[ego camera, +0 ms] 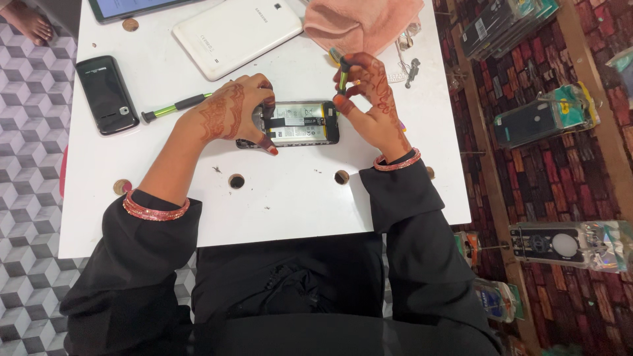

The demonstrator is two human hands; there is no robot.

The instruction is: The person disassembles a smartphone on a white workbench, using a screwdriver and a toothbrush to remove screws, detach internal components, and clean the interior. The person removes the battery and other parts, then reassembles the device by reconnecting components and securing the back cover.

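An opened smartphone point(300, 123) with its back cover off lies in the middle of the white table point(290, 198), battery and inner parts showing. My left hand point(231, 115) rests on its left end and holds it down with the fingers. My right hand point(369, 99) is at the phone's right end and grips a small green-and-black screwdriver point(343, 76) upright, its tip pointing down at the phone's upper right corner.
A second green-handled screwdriver point(173, 107) lies left of the phone. A black phone point(107, 94), a white tablet point(234, 33), a dark tablet point(132, 8) and a pink cloth point(359, 23) lie farther back. Packaged phone cases point(547, 115) sit on the patterned floor at right.
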